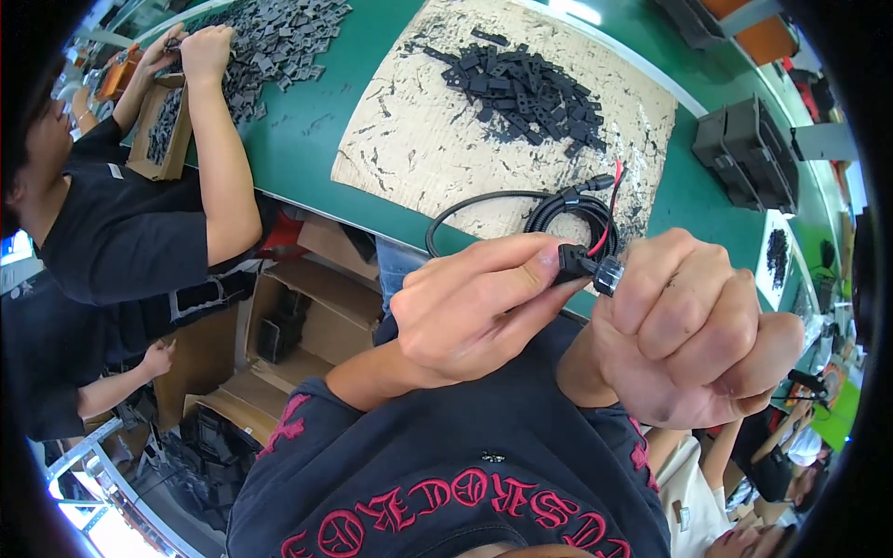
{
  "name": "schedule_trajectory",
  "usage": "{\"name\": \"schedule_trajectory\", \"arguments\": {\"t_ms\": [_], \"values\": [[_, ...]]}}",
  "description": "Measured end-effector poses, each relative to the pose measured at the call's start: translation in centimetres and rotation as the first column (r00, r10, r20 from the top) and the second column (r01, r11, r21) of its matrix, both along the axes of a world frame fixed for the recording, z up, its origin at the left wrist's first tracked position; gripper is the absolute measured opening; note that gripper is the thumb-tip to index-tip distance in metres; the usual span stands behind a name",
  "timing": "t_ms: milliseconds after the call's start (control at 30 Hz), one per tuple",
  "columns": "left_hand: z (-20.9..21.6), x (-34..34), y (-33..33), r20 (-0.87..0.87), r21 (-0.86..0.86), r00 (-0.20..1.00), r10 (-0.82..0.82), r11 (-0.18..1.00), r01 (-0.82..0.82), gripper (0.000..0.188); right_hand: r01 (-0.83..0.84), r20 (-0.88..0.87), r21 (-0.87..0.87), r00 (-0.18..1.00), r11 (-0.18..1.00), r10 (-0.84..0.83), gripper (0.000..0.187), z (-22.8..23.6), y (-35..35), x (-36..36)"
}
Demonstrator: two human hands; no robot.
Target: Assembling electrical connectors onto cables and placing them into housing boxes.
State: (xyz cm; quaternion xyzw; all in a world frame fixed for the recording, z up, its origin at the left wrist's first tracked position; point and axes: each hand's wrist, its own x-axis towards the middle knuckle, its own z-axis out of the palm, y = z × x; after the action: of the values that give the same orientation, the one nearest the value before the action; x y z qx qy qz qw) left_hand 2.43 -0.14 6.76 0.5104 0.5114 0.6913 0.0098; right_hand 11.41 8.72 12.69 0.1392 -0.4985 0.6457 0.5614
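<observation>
The head view shows us a black plastic connector [571,263] pinched in our left hand [484,307], above the coiled black cable [547,210]; our right hand [698,325] is clenched, on what we cannot tell. A hard tug might strain the red wire [602,240].

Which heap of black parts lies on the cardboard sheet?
The middle one, beyond the coiled cable; the left heap lies on the green tabletop, the right one on a white sheet.

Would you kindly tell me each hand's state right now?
Left hand: closed, pinching a small black part.
Right hand: closed; held object, if any, unclear.
</observation>
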Motion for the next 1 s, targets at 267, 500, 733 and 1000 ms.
{"name": "schedule_trajectory", "arguments": {"t_ms": [267, 500, 733, 1000], "values": [[0.4, 0.3, -0.5, 0.077, -0.046, 0.997, 0.023, 0.999, -0.02, 0.034, -0.047, -0.08, -0.018, 0.996, 0.999, 0.045, 0.043, -0.3, -0.1, 0.1], [0.1, -0.1, -0.8, 0.119, -0.05, 0.993, -0.023, 0.998, 0.029, 0.034, -0.059, -0.083, -0.038, 0.995, 0.998, 0.055, 0.034, -0.5, 0.2, 0.0], [0.1, 0.2, -1.1, 0.521, -0.027, 0.821, -0.234, 0.957, 0.289, 0.03, 0.105, -0.071, -0.015, 0.992, 0.994, -0.106, 0.027, -0.8, 2.7, 2.3], [1.5, -1.9, 0.9, 0.772, -0.062, 0.579, -0.262, 0.876, 0.479, 0.021, 0.274, 0.539, 0.721, 0.355, 0.637, -0.764, 0.026, -11.6, 12.8, 13.6]]}}
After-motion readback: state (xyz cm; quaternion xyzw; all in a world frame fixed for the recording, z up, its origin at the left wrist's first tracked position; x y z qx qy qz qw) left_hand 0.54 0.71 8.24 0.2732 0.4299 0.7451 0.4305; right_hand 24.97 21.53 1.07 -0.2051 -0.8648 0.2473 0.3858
